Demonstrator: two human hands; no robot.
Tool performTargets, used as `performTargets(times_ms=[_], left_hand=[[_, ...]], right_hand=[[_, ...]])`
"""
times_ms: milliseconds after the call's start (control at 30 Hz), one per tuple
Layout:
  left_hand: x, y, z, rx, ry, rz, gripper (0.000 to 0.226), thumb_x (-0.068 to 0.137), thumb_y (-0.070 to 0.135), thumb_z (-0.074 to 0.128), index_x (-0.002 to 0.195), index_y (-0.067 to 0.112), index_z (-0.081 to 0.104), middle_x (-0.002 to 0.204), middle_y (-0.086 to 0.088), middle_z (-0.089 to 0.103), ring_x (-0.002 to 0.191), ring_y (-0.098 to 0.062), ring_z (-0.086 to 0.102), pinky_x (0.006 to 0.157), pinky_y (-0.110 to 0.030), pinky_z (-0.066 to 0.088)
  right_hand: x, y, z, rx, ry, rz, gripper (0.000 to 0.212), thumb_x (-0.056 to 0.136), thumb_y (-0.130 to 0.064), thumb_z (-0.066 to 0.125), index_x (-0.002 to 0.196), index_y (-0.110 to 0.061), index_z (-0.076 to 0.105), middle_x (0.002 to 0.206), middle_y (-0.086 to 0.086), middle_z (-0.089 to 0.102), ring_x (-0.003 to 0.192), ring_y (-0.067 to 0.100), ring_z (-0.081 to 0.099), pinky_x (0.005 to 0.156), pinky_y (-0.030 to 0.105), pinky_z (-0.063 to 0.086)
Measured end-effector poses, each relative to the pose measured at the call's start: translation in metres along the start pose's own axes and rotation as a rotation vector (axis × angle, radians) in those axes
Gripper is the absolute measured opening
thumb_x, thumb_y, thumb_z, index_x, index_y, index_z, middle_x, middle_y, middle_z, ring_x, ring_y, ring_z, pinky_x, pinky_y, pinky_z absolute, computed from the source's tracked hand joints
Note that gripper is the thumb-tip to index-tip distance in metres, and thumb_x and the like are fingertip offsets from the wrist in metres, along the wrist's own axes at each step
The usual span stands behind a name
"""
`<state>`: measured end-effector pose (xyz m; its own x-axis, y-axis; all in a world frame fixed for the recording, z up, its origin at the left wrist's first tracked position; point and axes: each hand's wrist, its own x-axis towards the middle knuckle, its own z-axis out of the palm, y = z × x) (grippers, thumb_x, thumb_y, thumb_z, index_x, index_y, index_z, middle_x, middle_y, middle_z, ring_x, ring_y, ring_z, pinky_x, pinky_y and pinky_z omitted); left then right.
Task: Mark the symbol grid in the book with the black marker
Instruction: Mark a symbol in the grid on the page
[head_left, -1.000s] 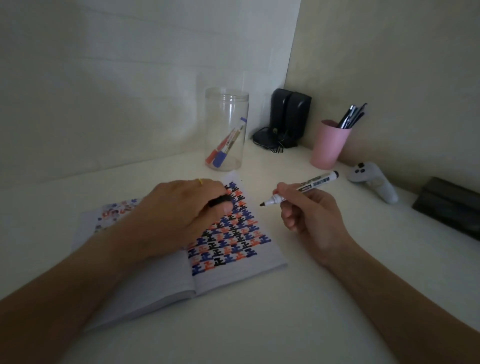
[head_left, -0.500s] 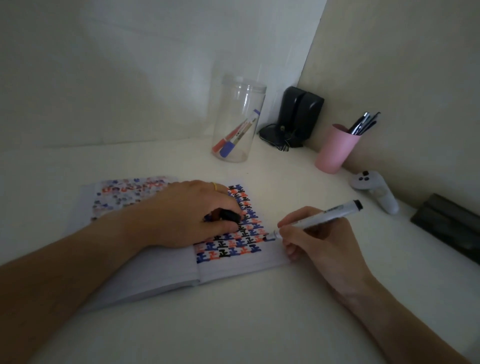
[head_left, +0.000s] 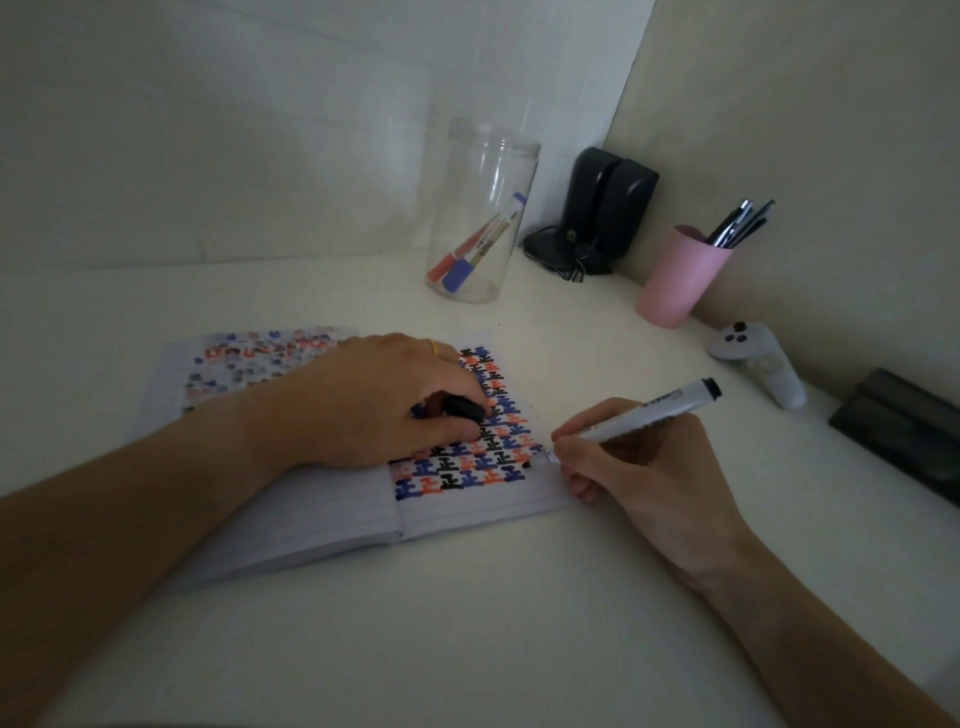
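An open book (head_left: 467, 512) lies on the white desk, its right page filled with a symbol grid (head_left: 467, 467) of black, blue and red marks. My left hand (head_left: 363, 405) rests flat on the book and pinches the black marker cap (head_left: 465, 408) between thumb and fingers. My right hand (head_left: 639, 467) grips the black marker (head_left: 644, 413), a white barrel with a black end, slanted up to the right. Its tip touches the page at the grid's right edge, where a fresh black mark sits. My left hand hides the middle of the grid.
A clear jar (head_left: 480, 213) with a red and a blue marker stands behind the book. A black speaker (head_left: 602, 208) sits in the corner, a pink cup (head_left: 675, 278) of pens beside it. A white controller (head_left: 758, 364) and a dark box (head_left: 904, 431) lie at the right.
My right hand came down from above the desk and set the marker tip on the grid's right edge. My left hand stayed on the book, holding the cap.
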<state>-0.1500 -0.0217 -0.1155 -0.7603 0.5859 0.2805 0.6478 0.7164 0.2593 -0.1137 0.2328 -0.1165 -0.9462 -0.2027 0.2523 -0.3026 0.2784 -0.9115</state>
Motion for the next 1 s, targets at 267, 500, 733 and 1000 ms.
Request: performTargets(times_ms=[267,500,733,1000], left_hand=[[0.0000,-0.0004,0.0000,-0.004,-0.006,0.004,0.037,0.090,0.064,0.046,0.118,0.045,0.060,0.107,0.019,0.062,0.092,-0.002,0.060,0.082,-0.033,0.052],[0.0000,0.0004,-0.0008,-0.004,-0.013,0.003,0.035,0.091,0.061,0.049,0.119,0.043,0.061,0.107,0.019,0.063,0.091,-0.002,0.059,0.082,-0.031,0.052],[0.0006,0.0001,-0.0012,0.006,-0.013,0.008,0.034,0.092,0.061,0.048,0.118,0.044,0.061,0.107,0.019,0.062,0.092,-0.001,0.059,0.082,-0.031,0.052],[-0.0008,-0.0003,-0.0008,0.001,-0.011,0.004,0.033,0.092,0.061,0.049,0.119,0.045,0.060,0.107,0.020,0.062,0.092,0.000,0.059,0.082,-0.033,0.052]], right_hand=[[0.0015,0.0033,-0.0011,-0.007,0.045,0.018,0.010,0.083,0.004,0.074,0.076,-0.003,0.076,0.059,0.008,0.069,0.052,0.020,0.063,0.052,0.026,0.053],[0.0005,0.0013,-0.0015,-0.026,0.016,0.005,0.009,0.082,0.004,0.075,0.076,-0.003,0.076,0.061,0.010,0.071,0.053,0.021,0.065,0.052,0.026,0.055],[0.0000,0.0006,-0.0027,-0.009,0.024,0.008,0.012,0.082,0.005,0.074,0.074,-0.004,0.075,0.058,0.006,0.069,0.051,0.018,0.063,0.051,0.025,0.054],[0.0003,0.0011,-0.0028,-0.003,0.032,0.004,0.013,0.082,0.006,0.074,0.074,-0.004,0.075,0.057,0.005,0.069,0.050,0.017,0.063,0.051,0.025,0.053]])
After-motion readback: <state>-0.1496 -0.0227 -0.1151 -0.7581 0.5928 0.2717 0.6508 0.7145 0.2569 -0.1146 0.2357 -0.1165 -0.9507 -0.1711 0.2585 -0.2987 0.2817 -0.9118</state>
